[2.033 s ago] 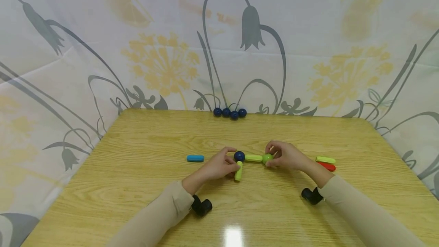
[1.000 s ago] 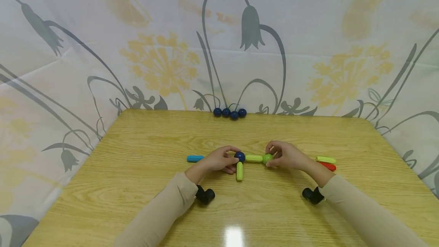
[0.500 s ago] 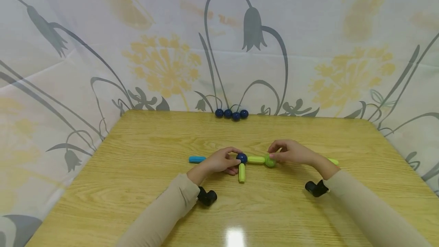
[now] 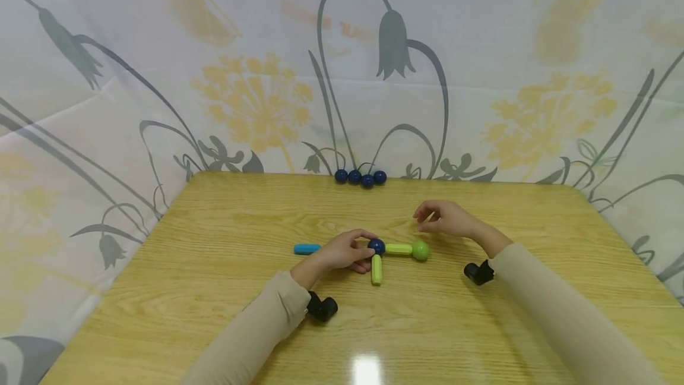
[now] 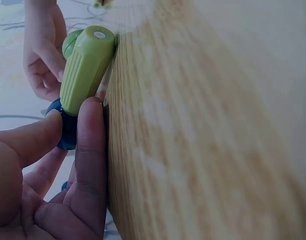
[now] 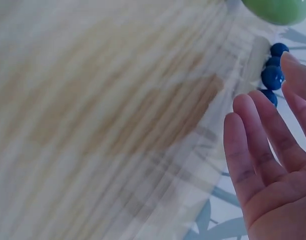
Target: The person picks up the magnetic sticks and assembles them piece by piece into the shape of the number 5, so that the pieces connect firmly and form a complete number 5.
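My left hand (image 4: 342, 251) pinches a dark blue ball (image 4: 376, 246) between thumb and finger at the middle of the table. A yellow-green rod (image 4: 398, 249) runs right from this ball to a light green ball (image 4: 421, 250). Another yellow-green rod (image 4: 377, 270) points from the blue ball toward me; in the left wrist view its near end shows a round metallic spot. Just behind the green ball, my right hand (image 4: 447, 218) hovers with loosely bent fingers and holds nothing. The right wrist view shows its fingers (image 6: 238, 150) apart from the green ball.
Several dark blue balls (image 4: 354, 177) sit in a row at the table's back edge, before a flower-patterned cloth (image 4: 267, 46). A blue rod (image 4: 307, 249) lies left of my left hand, partly covered by it. My right sleeve (image 4: 556, 302) crosses the right side of the table (image 4: 240, 212).
My left hand has shifted from the near rod to the blue ball. My right hand has let go of the green ball and moved back, its sleeve now covering the rods at right.
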Demonstrator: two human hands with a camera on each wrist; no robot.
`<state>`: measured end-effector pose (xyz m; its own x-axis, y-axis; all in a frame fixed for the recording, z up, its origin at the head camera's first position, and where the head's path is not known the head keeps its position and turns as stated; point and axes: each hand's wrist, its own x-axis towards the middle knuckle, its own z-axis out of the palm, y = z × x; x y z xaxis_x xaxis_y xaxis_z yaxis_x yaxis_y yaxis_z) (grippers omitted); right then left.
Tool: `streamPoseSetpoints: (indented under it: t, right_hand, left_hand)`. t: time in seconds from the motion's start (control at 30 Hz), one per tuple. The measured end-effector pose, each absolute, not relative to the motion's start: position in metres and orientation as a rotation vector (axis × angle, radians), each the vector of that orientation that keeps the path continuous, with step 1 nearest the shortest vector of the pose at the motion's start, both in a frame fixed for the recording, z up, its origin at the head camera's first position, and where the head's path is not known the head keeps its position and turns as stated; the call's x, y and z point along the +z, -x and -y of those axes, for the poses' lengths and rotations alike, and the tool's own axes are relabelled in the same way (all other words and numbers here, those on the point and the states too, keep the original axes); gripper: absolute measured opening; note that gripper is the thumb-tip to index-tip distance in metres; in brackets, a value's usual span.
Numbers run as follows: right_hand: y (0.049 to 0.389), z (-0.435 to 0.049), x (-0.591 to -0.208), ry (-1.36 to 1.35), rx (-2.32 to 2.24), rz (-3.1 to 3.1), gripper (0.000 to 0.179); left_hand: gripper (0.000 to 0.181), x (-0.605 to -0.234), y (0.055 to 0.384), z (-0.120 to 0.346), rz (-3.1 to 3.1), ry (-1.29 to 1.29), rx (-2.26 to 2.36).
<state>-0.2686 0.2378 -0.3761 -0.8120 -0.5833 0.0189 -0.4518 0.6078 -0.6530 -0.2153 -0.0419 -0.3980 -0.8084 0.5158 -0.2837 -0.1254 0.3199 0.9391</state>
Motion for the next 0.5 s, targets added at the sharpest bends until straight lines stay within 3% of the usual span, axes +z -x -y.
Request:
streamPoseSetpoints:
  t: [0.5]
  right_hand:
    - [0.304, -0.222, -0.375, 0.873, -0.946, -2.655, 0.032]
  left_hand:
    - [0.037, -0.398, 0.217, 0.042, -2.039, -0.310, 1.519]
